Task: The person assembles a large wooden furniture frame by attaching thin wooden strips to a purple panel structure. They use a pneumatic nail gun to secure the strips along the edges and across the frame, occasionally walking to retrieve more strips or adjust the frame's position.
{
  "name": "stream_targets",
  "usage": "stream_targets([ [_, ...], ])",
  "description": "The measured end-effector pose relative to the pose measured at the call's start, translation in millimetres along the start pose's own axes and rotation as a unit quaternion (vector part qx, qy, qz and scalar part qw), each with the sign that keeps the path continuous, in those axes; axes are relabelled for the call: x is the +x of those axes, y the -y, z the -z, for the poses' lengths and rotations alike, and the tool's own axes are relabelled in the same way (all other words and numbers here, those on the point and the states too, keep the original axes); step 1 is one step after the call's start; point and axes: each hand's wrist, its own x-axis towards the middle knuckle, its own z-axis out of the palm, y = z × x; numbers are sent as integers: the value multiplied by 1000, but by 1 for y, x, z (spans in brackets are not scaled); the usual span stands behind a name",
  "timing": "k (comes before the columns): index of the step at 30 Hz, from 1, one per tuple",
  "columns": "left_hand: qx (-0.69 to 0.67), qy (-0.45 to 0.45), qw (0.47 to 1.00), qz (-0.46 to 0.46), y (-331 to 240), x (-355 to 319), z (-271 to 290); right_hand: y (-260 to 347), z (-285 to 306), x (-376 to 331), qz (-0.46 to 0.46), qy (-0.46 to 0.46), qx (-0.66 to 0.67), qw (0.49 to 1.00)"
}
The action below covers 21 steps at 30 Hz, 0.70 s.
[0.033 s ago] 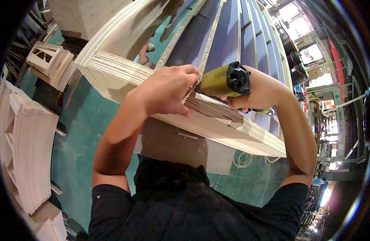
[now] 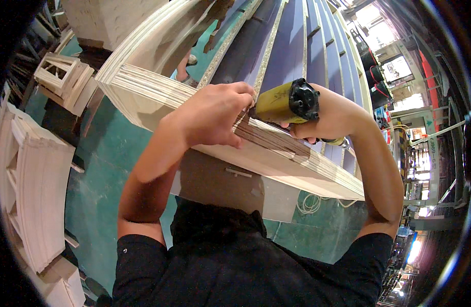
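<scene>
In the head view, the right grip (image 2: 330,115) is wrapped around a yellow-and-black power tool (image 2: 279,104), though most of those fingers are hidden behind it! The tool lies over the near rail (image 2: 307,157) of a wooden frame, its far end lost by the left fingertips. And the left grip (image 2: 215,115), half-curled on that rail, thumb angled down: whether it pinches anything, I cannot tell. Both elbows bend outward, the right wrist crooking inward. The slatted purple panels (image 2: 287,48) run off the top; through a gap, only someone's lower leg (image 2: 182,69) shows.
</scene>
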Motion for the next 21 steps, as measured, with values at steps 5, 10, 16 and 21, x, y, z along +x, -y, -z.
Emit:
stream_targets([
  [5, -1, -3, 1000, -4, 2, 0, -2, -8, -1, 4, 20, 7, 16, 1000],
  [10, 11, -12, 1000, -14, 3, 0, -3, -3, -1, 2, 16, 7, 30, 999],
  [16, 26, -14, 1000, -10, 3, -1, -4, -6, -1, 2, 10, 20, 22, 1000],
  [21, 21, -10, 1000, -4, 1, -1, -4, -10, 0, 1, 8, 24, 37, 999],
])
